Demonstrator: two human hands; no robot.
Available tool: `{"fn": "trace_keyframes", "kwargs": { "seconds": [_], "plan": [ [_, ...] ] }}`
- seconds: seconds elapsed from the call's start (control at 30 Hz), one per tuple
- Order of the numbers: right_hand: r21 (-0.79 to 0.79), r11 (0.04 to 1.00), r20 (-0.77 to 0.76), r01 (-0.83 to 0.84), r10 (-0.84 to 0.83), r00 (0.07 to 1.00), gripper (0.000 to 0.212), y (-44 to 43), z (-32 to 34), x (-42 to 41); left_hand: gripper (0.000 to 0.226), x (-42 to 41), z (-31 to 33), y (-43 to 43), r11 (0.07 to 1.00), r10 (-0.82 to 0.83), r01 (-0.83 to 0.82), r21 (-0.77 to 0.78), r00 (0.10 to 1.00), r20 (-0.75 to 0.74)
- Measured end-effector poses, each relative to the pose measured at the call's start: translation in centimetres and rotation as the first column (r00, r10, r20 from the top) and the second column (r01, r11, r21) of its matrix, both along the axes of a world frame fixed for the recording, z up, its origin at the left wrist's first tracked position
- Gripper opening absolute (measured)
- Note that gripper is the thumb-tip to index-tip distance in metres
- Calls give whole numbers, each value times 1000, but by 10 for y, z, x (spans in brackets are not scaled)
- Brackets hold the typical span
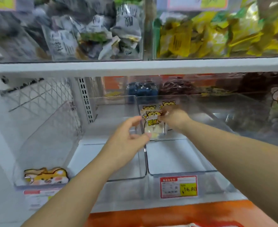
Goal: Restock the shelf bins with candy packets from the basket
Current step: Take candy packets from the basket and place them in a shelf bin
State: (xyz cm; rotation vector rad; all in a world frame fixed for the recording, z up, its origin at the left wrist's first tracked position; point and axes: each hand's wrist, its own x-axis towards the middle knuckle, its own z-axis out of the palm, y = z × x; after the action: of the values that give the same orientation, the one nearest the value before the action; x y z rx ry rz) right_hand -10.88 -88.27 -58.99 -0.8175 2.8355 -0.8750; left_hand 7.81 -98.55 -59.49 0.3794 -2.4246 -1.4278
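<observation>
Illegible small print on the price label (178, 186); blurred upper-shelf packets (94, 33), tops beyond the frame edge.

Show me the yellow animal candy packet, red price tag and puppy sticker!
Yellow cartoon-animal candy packet (151, 123), head view, printed front.
Red-bordered paper price tag (176, 186), head view, white middle.
Orange cartoon dog sticker (46, 176), head view, dog's face.

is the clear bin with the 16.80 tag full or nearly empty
Nearly empty: the bin holds only a few cat-print packets at its back; its floor in front is bare.
</observation>
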Motion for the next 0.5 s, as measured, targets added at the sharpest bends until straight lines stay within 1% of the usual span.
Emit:
{"fn": "trace_keyframes", "kwargs": {
  "seconds": [0.13, 0.3, 0.37, 0.43, 0.47, 0.5],
  "plan": [
    [33, 999, -32, 38, -37, 999, 26, -17, -7, -23, 55, -1, -6, -2, 1000, 1, 0, 24, 999, -52],
    [96, 992, -91, 79, -70, 993, 32, -21, -12, -29, 57, 0, -10, -1, 999, 1, 3, 43, 995, -102],
    [85, 990, -47, 110, -107, 993, 38, -20, -16, -30, 57, 0, -11, -2, 999, 2, 3, 49, 994, -109],
    [46, 993, 66, 110, -113, 991, 50, -19, -21, -30, 57, 0, -11, -1, 999, 2, 3, 49, 994, -111],
    [35, 993, 121, 111, -114, 986, 50, -19, -25, -28, 57, -1, -11, -1, 999, 3, 3, 51, 994, -113],
    [29, 994, 157, 107, -110, 981, 45, -18, -28, -26, 56, -1, -11, -1, 999, 4, 2, 54, 993, -115]
  ]
}}
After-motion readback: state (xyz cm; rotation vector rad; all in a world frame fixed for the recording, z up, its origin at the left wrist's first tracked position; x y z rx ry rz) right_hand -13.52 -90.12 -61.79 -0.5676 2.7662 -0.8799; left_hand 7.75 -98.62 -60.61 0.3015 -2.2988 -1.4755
